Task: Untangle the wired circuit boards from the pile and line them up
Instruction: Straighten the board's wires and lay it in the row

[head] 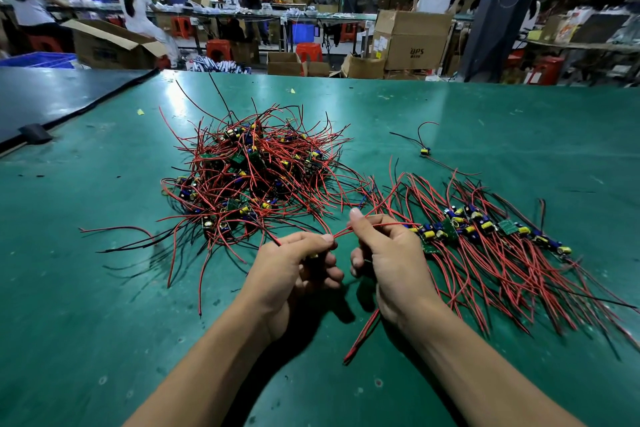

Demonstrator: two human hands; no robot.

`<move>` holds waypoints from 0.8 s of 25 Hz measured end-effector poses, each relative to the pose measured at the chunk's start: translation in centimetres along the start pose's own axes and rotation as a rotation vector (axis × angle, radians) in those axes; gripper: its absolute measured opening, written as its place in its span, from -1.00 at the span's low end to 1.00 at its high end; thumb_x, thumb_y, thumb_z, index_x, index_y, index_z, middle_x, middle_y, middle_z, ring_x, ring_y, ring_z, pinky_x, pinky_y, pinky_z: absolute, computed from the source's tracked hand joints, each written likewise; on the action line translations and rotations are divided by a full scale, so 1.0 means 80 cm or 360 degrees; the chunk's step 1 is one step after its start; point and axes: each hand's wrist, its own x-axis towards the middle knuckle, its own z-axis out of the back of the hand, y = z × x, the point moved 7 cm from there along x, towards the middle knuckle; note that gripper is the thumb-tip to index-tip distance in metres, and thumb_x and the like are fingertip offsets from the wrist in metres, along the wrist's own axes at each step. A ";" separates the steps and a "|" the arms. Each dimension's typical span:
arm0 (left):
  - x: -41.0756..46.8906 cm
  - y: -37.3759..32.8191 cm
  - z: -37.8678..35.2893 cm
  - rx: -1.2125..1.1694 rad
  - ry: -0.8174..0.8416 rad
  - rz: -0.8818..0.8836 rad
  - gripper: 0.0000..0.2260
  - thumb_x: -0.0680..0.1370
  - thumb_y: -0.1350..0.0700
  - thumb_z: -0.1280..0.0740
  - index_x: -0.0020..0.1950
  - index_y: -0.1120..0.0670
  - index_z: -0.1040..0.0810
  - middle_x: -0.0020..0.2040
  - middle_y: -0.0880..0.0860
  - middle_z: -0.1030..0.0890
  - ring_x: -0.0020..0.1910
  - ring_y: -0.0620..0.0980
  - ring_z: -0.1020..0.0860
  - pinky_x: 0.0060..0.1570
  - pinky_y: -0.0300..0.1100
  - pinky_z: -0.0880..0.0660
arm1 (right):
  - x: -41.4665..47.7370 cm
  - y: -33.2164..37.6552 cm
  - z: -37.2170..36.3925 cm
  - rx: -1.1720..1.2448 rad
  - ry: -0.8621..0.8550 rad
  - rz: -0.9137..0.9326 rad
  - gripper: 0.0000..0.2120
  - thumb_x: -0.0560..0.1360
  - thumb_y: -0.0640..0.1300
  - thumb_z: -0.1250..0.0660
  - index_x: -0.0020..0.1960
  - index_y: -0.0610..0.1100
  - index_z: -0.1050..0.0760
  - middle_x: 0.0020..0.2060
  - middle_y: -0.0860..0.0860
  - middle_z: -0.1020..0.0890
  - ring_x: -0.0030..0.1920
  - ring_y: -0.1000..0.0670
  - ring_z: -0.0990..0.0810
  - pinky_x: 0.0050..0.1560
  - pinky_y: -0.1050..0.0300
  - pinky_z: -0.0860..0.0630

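Sorting partway done: row of boards (485, 229) lies aligned, large tangled pile (249, 170) awaits; left hand (298, 263) and right hand (391, 256) fingers pinch red wire (372, 226).

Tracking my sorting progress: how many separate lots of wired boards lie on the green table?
3: the tangled pile centre-left, the lined-up row at right, one stray board beyond that row. The left hand and right hand hold wires of another, mostly hidden.

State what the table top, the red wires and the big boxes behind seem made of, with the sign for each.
Table top: probably a rubber or vinyl mat, green, slightly glossy; it mirrors the lights. Red wires: smooth plastic coating, it seems; they bend freely. Boxes: brown cardboard, matt; folded flaps show.
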 end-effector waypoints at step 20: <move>0.006 -0.006 0.018 -0.0273 -0.0108 0.0044 -0.88 0.43 0.19 -0.39 -0.11 0.24 -0.58 -0.41 0.05 -0.55 -0.49 -0.06 -0.55 -0.48 -0.29 -0.53 | 0.013 0.006 0.015 0.0742 -0.0088 -0.0283 -0.88 0.52 -0.14 -0.39 -0.10 -0.20 -0.60 -0.36 0.00 -0.67 -0.46 0.16 -0.59 -0.45 0.32 -0.54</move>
